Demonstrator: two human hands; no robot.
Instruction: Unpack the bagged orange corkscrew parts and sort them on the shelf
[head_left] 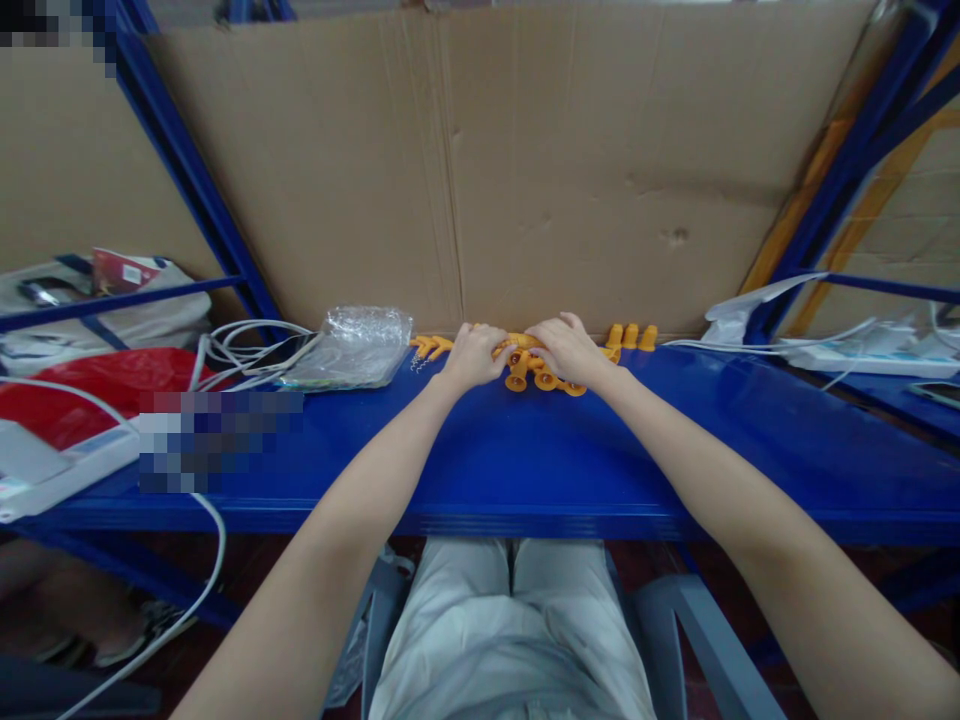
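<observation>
Both my hands reach to the back of a blue shelf [525,460], against a cardboard wall [525,170]. My left hand [474,357] is closed over one end of a cluster of small orange plastic parts [534,373]. My right hand [568,349] is curled over the other end of the same cluster. Several bell-shaped orange pieces stick out below my fingers. More orange pieces [631,336] stand upright to the right, and a few others [430,346] lie to the left beside a short chain.
A clear plastic bag [352,346] and coiled white cables [247,352] lie left of my hands. A red bag [90,395] and white box [52,470] sit at far left. White power strip [847,357] and paper lie at right. Blue rack posts flank the shelf.
</observation>
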